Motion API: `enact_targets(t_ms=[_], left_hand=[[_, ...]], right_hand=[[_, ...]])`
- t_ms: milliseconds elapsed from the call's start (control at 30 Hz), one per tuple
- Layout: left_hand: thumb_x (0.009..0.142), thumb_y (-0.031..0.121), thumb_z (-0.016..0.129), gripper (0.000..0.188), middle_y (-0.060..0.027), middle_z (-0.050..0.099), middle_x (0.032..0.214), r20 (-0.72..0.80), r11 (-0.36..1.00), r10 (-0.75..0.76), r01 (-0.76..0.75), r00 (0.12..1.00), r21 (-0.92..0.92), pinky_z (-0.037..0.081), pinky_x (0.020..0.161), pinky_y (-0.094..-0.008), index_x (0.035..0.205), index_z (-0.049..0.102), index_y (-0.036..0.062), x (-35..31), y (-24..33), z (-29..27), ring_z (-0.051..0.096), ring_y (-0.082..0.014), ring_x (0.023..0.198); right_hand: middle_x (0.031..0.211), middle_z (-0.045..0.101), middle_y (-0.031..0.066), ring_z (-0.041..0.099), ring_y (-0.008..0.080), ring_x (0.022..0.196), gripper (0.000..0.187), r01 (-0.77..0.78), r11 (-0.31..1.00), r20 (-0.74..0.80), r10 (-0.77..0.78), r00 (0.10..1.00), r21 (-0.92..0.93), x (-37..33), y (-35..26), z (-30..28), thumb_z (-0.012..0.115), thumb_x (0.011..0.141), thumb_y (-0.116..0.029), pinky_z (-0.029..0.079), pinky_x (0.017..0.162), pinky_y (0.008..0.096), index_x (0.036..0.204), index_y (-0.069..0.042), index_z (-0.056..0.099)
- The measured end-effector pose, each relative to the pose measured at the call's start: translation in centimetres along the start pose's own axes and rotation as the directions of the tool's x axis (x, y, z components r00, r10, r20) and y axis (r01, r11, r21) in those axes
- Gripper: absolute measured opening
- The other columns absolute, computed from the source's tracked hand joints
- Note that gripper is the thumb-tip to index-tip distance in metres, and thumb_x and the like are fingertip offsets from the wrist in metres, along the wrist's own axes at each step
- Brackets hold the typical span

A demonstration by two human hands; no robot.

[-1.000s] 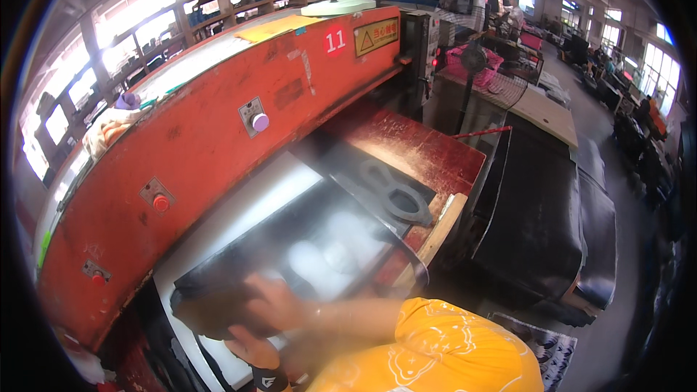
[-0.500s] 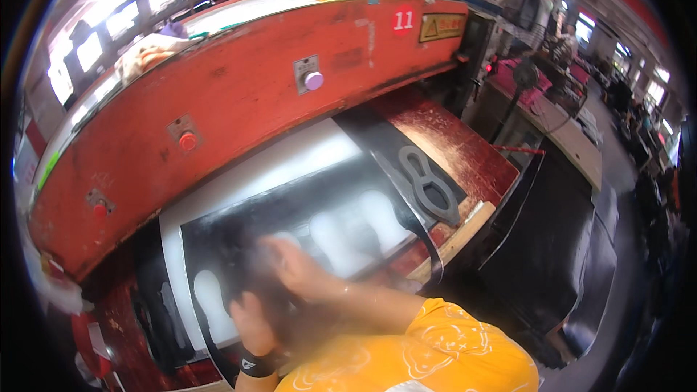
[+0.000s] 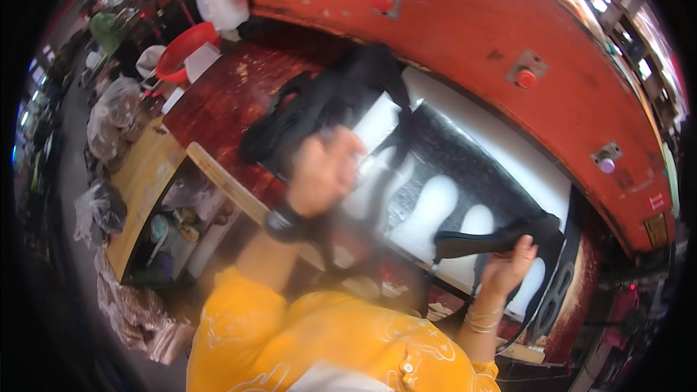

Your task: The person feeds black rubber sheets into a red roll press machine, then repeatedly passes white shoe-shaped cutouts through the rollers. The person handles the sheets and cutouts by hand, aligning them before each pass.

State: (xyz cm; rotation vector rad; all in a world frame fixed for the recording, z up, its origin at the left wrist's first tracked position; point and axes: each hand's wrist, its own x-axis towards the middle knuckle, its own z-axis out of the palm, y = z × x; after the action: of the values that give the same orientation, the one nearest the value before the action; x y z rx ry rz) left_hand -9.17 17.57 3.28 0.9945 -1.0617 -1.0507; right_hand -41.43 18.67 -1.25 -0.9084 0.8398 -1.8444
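My right hand [image 3: 506, 267] grips a floppy black sheet [image 3: 501, 238], its fingers at the edge of a narrow band. My left hand [image 3: 323, 174] is smeared by motion beside a bunched black heap [image 3: 327, 105]; whether it holds any of that is unclear. Blurred dark strips hang below it. Between the hands lies a glossy black sheet [image 3: 465, 147] on a white board [image 3: 548, 181]. Pale sole-shaped areas [image 3: 428, 210] show across the sheet; I cannot tell whether they are openings or pieces. A sole-shaped cutting die [image 3: 555, 297] lies to the right.
Behind the sheets runs the orange-red press beam [image 3: 450, 18] with round buttons. The worn red table [image 3: 239, 87] has a wooden edge strip [image 3: 225, 181]. At left are a red basin [image 3: 187, 51], an open wooden cabinet [image 3: 141, 196] and bagged items. Another person [image 3: 109, 33] is far left.
My view has swung left. My hands, close together before, are now wide apart, and the right one holds a floppy black sheet.
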Motion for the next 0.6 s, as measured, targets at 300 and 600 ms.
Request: enact_targets(t_ms=[300, 600], left_hand=[[0.102, 0.041, 0.041, 0.038, 0.0078, 0.035, 0.057, 0.332, 0.852, -0.238, 0.36, 0.913, -0.379, 0.023, 0.035, -0.0179, 0.098, 0.056, 0.0065, 8.2, 2.3, -16.8, 0.029, -0.0006, 0.038], [0.082, 0.032, 0.07, 0.07, -0.026, 0.056, 0.117, -0.064, 0.267, 0.077, 0.041, 0.995, 0.963, 0.045, 0.096, -0.0426, 0.134, 0.043, -0.0064, 9.5, -12.6, -10.7, 0.053, -0.0392, 0.114]], right_hand=[[0.099, 0.065, 0.0015, 0.063, 0.0123, 0.084, 0.023, -0.036, 0.994, -0.112, 0.024, 0.993, -0.102, 0.6, -0.9, -3.3, 0.057, 0.097, -0.023, 0.05, 0.074, 0.0261, 0.115, -0.01, 0.056], [0.11, 0.06, 0.0044, 0.057, 0.0151, 0.097, 0.037, 0.111, 0.967, -0.152, -0.148, 0.977, -0.23, -0.1, -4.4, -11.7, 0.059, 0.095, -0.023, 0.047, 0.087, 0.0305, 0.126, -0.004, 0.051]])
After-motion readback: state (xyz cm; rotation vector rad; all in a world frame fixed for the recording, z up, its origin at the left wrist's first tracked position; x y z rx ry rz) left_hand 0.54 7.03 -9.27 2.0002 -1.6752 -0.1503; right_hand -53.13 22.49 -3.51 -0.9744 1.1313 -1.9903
